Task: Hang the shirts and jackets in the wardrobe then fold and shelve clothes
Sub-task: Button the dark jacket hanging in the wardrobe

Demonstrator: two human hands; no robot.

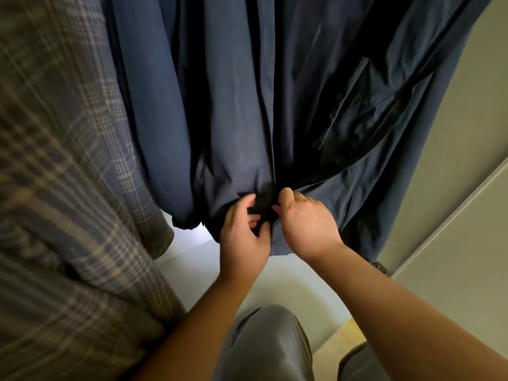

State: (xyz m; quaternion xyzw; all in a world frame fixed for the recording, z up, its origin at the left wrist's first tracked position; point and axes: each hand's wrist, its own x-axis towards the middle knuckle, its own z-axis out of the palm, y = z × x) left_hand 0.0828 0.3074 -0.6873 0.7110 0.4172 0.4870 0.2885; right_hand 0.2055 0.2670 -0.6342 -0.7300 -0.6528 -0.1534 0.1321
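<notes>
A dark navy jacket [233, 105] hangs in front of me and fills the upper middle of the view, its front zip line running down the centre. My left hand [244, 235] pinches the left side of the jacket's bottom hem. My right hand [305, 218] pinches the right side of the hem, right beside the left hand, at the foot of the zip. The fabric bunches between both hands. A plaid shirt [68, 188] in grey, blue and tan hangs close on the left, blurred.
The pale wardrobe floor [288, 295] lies below the jacket. A beige wardrobe panel and door edge [453, 202] rise on the right. My grey trouser leg [269, 345] shows at the bottom centre, with wooden flooring [338, 342] beside it.
</notes>
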